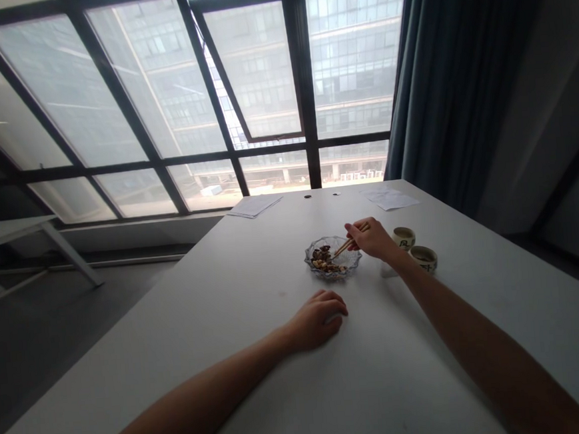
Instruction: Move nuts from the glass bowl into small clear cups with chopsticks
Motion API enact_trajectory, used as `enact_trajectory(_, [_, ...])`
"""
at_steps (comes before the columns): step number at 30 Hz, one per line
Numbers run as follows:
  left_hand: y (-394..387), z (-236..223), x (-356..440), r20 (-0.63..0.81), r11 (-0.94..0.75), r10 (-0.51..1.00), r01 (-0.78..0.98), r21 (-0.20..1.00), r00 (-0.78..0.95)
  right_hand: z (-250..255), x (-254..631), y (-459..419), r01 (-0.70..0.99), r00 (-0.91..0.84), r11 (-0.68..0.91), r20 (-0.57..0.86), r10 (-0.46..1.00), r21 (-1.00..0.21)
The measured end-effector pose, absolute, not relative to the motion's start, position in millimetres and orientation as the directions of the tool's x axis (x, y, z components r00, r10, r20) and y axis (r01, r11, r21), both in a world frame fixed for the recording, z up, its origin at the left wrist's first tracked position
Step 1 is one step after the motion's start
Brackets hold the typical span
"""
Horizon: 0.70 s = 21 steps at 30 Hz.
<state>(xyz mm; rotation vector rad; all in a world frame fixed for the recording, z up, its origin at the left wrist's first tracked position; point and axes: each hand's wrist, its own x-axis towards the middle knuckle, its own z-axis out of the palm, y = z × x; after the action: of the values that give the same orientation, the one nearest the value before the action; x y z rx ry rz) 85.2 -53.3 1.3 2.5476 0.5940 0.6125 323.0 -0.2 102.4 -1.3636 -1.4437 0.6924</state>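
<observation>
My right hand (370, 239) grips a pair of wooden chopsticks (347, 240), and their tips reach down into a cut-glass dish (334, 272). The dish holds a mix of pale nuts and dark pieces of food (321, 260). Nothing shows between the chopstick tips that I can make out. My left hand (320, 320) rests on the white table (383, 383) in front of the dish, its fingers curled and holding nothing. Just right of my right hand stand two small ceramic cups (403, 238) (424, 258) with dark brush marks.
Loose sheets of paper (254, 206) (391, 199) lie at the table's far end, which meets a large window (258, 79). A dark curtain (439, 78) hangs to the right. A small white object (387, 270) sits under my right wrist. Another white table (5, 233) stands at the left.
</observation>
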Motion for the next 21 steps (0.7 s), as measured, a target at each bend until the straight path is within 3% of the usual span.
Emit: enact_trajectory(21, [-54.5, 2.3, 85.7, 0.324, -0.81, 0.493, 0.291, 0.509, 0.807, 100.4, 325.4, 0.9, 0.42, 0.149, 0.221, 0.308, 0.94, -0.88])
